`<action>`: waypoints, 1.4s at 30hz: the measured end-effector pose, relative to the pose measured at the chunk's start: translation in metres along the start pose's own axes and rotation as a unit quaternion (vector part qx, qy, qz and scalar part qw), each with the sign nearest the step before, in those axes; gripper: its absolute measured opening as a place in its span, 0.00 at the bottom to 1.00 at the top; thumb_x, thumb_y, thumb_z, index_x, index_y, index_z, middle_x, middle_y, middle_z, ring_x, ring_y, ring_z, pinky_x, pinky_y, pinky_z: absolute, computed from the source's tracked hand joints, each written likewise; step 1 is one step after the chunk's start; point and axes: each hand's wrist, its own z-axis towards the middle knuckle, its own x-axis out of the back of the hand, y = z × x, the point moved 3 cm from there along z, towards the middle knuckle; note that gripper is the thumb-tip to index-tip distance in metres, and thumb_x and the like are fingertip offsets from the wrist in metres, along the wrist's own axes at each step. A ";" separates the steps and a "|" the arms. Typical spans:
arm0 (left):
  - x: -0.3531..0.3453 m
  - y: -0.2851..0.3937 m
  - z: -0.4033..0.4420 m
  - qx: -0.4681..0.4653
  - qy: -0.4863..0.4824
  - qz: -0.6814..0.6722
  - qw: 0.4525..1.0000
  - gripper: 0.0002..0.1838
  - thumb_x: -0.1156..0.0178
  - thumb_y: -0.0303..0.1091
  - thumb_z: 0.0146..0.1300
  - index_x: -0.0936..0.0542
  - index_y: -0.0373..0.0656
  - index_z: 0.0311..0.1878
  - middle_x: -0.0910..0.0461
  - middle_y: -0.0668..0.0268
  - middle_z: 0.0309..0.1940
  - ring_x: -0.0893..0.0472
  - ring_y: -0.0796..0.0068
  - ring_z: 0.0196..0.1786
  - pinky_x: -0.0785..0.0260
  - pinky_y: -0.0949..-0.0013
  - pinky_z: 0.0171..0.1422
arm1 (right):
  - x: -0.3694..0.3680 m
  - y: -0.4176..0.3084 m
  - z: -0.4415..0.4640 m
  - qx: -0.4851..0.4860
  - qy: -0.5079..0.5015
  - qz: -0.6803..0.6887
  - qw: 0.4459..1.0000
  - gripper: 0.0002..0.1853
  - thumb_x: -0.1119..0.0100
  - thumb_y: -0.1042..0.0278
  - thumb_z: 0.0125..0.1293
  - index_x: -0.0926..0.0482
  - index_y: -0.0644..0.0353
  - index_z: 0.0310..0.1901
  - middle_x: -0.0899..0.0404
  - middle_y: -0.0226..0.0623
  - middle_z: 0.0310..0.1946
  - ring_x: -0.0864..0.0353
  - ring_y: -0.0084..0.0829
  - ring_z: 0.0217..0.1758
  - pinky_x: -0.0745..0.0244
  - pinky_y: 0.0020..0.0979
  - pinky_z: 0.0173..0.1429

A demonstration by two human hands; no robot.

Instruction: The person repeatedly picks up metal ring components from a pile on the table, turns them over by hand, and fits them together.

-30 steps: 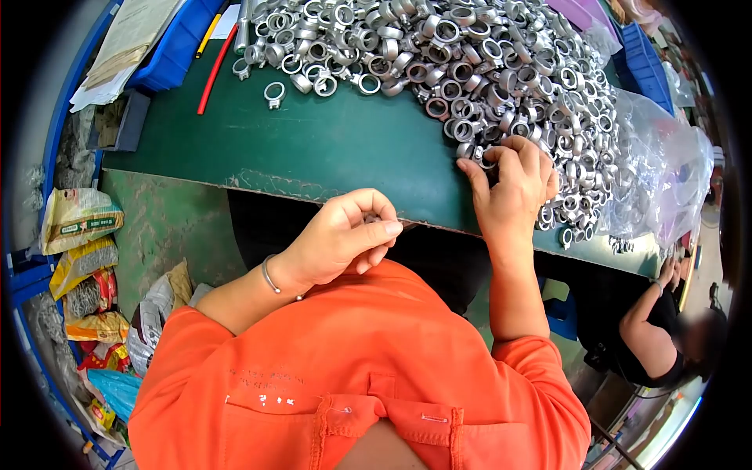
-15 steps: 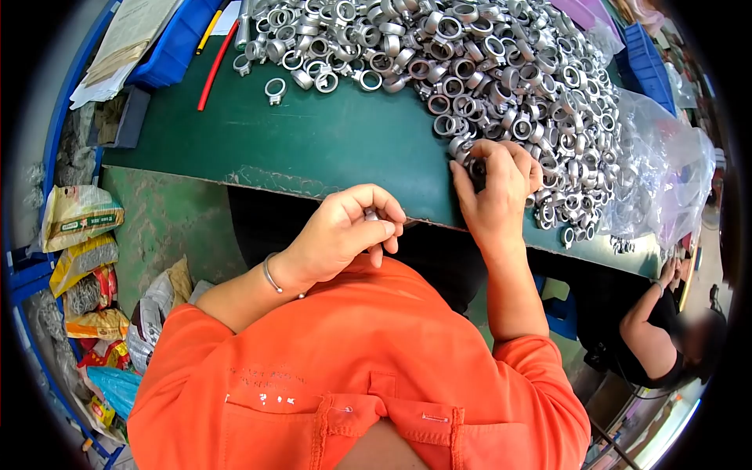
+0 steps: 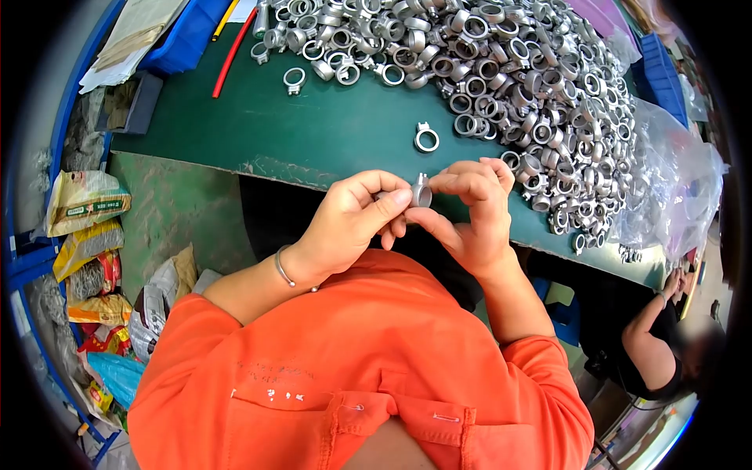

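Observation:
A metal ring (image 3: 421, 194) with a small lug on top is pinched between the fingers of my right hand (image 3: 474, 215), in front of the table edge. My left hand (image 3: 352, 219) is closed right beside it, thumb and index fingertips at the ring's left side; whatever lies inside its curled fingers is too hidden to make out. Beyond my hands a single loose ring (image 3: 427, 139) lies on the green table (image 3: 345, 133). A large pile of similar metal rings (image 3: 540, 102) covers the back and right of the table.
Another ring (image 3: 294, 80) lies apart at the pile's left. A red tube (image 3: 234, 53), a blue bin (image 3: 186, 37) and a grey box (image 3: 139, 103) stand further left. Clear plastic bags (image 3: 666, 176) lie at the right, near another person's arm (image 3: 644, 323).
My right hand has come back from the pile with a ring and now meets my left hand. A single ring now lies on the table between the pile and my hands.

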 end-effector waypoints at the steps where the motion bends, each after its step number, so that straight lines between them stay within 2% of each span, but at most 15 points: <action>1: 0.000 0.001 0.000 -0.003 0.001 0.007 1.000 0.10 0.47 0.33 0.66 0.24 0.35 0.42 0.23 0.68 0.27 0.27 0.85 0.26 0.32 0.82 0.28 | -0.001 0.000 0.000 0.000 -0.001 0.001 1.000 0.23 0.28 0.59 0.45 0.29 0.54 0.40 0.24 0.25 0.30 0.26 0.28 0.37 0.45 0.37 0.52; 7: 0.001 0.000 -0.001 -0.011 -0.003 0.022 1.000 0.08 0.45 0.32 0.65 0.23 0.36 0.40 0.23 0.70 0.28 0.27 0.86 0.26 0.33 0.83 0.29 | -0.004 0.001 -0.006 -0.003 -0.008 0.033 0.999 0.23 0.27 0.63 0.44 0.30 0.54 0.40 0.21 0.28 0.35 0.26 0.30 0.37 0.44 0.37 0.52; 9: 0.000 0.000 -0.001 -0.011 -0.004 0.021 1.000 0.08 0.45 0.32 0.65 0.23 0.36 0.40 0.23 0.70 0.28 0.27 0.86 0.27 0.33 0.83 0.29 | -0.006 0.005 -0.008 -0.005 0.002 0.136 0.991 0.22 0.28 0.70 0.47 0.33 0.57 0.40 0.21 0.35 0.39 0.22 0.29 0.37 0.34 0.36 0.49; 10: 0.000 0.000 0.000 -0.018 -0.008 0.029 0.999 0.08 0.45 0.32 0.65 0.23 0.37 0.40 0.23 0.70 0.28 0.27 0.87 0.27 0.33 0.83 0.30 | -0.010 0.003 -0.012 -0.005 0.001 0.136 0.991 0.22 0.28 0.70 0.47 0.33 0.57 0.40 0.21 0.35 0.39 0.22 0.29 0.37 0.34 0.36 0.49; 12: -0.001 0.000 0.000 -0.025 -0.012 0.038 0.999 0.08 0.44 0.32 0.65 0.23 0.37 0.40 0.23 0.70 0.28 0.27 0.87 0.27 0.33 0.83 0.30 | -0.017 0.002 -0.021 -0.131 0.035 0.314 0.940 0.22 0.32 0.79 0.51 0.37 0.60 0.41 0.21 0.44 0.42 0.20 0.30 0.38 0.25 0.30 0.43; 15: -0.001 0.001 0.000 -0.041 -0.019 0.054 0.998 0.07 0.43 0.31 0.64 0.23 0.37 0.40 0.22 0.70 0.29 0.28 0.87 0.27 0.33 0.83 0.30 | -0.018 0.002 -0.020 -0.102 0.029 0.316 0.943 0.22 0.35 0.84 0.52 0.39 0.62 0.42 0.23 0.50 0.43 0.19 0.31 0.41 0.22 0.26 0.41; 21: 0.000 0.002 0.000 -0.057 -0.011 0.063 0.996 0.06 0.42 0.29 0.62 0.23 0.37 0.40 0.21 0.69 0.31 0.28 0.88 0.27 0.33 0.84 0.30 | -0.014 0.000 -0.014 -0.064 0.040 0.269 0.960 0.22 0.36 0.85 0.52 0.39 0.61 0.41 0.24 0.50 0.45 0.20 0.30 0.38 0.23 0.26 0.41; 27: 0.000 0.002 -0.001 -0.059 0.004 0.041 0.997 0.06 0.39 0.27 0.60 0.23 0.36 0.39 0.21 0.69 0.29 0.28 0.88 0.27 0.34 0.84 0.30 | -0.015 0.000 -0.016 -0.068 0.040 0.268 0.960 0.22 0.36 0.86 0.51 0.39 0.61 0.41 0.24 0.50 0.44 0.21 0.29 0.37 0.23 0.26 0.41; 31: 0.000 0.005 -0.001 -0.096 0.020 0.060 0.993 0.07 0.39 0.27 0.59 0.24 0.36 0.39 0.22 0.69 0.28 0.28 0.88 0.26 0.34 0.84 0.29 | -0.015 -0.002 -0.016 -0.075 0.042 0.269 0.959 0.23 0.36 0.86 0.51 0.39 0.61 0.42 0.24 0.48 0.43 0.21 0.29 0.39 0.23 0.26 0.41; 37: 0.003 0.003 0.000 -0.095 0.030 0.077 0.992 0.06 0.41 0.27 0.62 0.23 0.36 0.39 0.22 0.69 0.27 0.27 0.87 0.25 0.34 0.84 0.28 | -0.014 -0.001 -0.019 -0.058 0.075 0.330 0.939 0.29 0.32 0.85 0.47 0.41 0.59 0.45 0.25 0.47 0.43 0.25 0.24 0.35 0.27 0.22 0.39; 41: 0.004 0.004 0.000 -0.115 0.017 0.109 0.987 0.07 0.42 0.27 0.63 0.22 0.35 0.41 0.22 0.68 0.29 0.27 0.87 0.26 0.33 0.83 0.28 | -0.013 -0.005 -0.017 -0.056 0.081 0.344 0.934 0.29 0.32 0.85 0.47 0.41 0.59 0.44 0.25 0.47 0.43 0.25 0.24 0.35 0.27 0.22 0.40; 42: 0.004 0.004 0.000 -0.115 0.018 0.109 0.987 0.07 0.42 0.27 0.63 0.22 0.35 0.41 0.22 0.68 0.29 0.27 0.87 0.26 0.33 0.83 0.28 | -0.013 -0.005 -0.018 -0.064 0.091 0.352 0.929 0.26 0.32 0.86 0.47 0.38 0.60 0.43 0.24 0.47 0.43 0.23 0.26 0.35 0.26 0.24 0.39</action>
